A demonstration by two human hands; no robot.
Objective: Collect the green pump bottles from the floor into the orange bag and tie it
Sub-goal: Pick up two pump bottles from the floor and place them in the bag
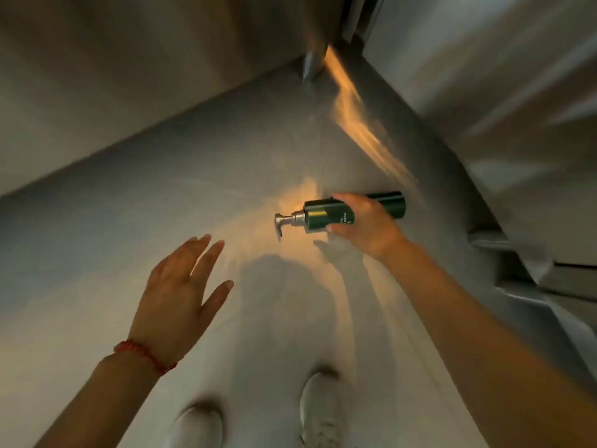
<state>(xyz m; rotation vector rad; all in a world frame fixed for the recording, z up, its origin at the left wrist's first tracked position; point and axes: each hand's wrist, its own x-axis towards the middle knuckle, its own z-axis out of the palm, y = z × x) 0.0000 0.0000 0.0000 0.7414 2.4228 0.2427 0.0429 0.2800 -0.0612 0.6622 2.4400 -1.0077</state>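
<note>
The right hand (365,226) is wrapped around the middle of a dark green cylindrical pump bottle with a silver metal pump head (326,215), thumb on the near side and fingers curled over the far side. The bottle lies level in that grip, its long axis running side to side: the pump head sticks out past the thumb toward the left hand, nozzle turned down, and the base pokes out past the back of the hand toward the grey cabinet fronts (517,124) on that side. It looks lifted clear of the grey floor (161,221), with its shadow just below the hand, though the blur makes that hard to be sure of.

The left hand (181,286), with a red beaded bracelet (145,357) at the wrist, is spread flat, palm down, holding nothing; it hangs nearer the body than the bottle and apart from it, the pump head pointing roughly its way.

Two pale shoes (318,412) stand on the floor below both hands. Nothing lies between the hands. No orange bag and no other bottle is in view, so the bottle's next stop must lie outside this view; the free left hand is best placed to open the bag
</note>
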